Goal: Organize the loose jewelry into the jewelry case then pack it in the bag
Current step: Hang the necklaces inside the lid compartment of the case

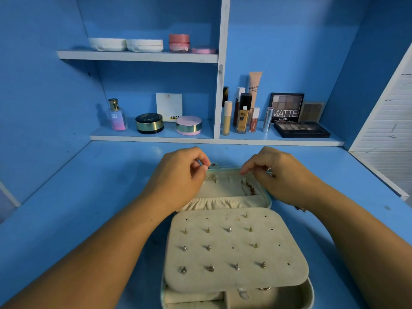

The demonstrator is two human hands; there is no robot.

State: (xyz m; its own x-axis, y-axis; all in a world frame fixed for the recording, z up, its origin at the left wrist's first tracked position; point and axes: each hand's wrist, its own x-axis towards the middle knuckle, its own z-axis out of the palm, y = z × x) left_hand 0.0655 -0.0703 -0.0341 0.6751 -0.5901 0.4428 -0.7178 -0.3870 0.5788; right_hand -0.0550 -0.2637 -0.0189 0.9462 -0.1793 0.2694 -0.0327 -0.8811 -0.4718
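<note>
An open beige velvet-lined jewelry case with a teal rim [311,293] lies on the blue desk [89,208]. Over the case's near half sits a padded earring panel [223,281] studded with small metal earrings. At the case's far rim the left hand [178,175] and right hand [278,175] each pinch an end of a thin chain [225,167] stretched between them. A gold link chain [250,189] lies in the case's far half, on the right side.

Arms extended, left hand [180,172] and right hand [275,175] each pinch a fine chain [225,167].
</note>
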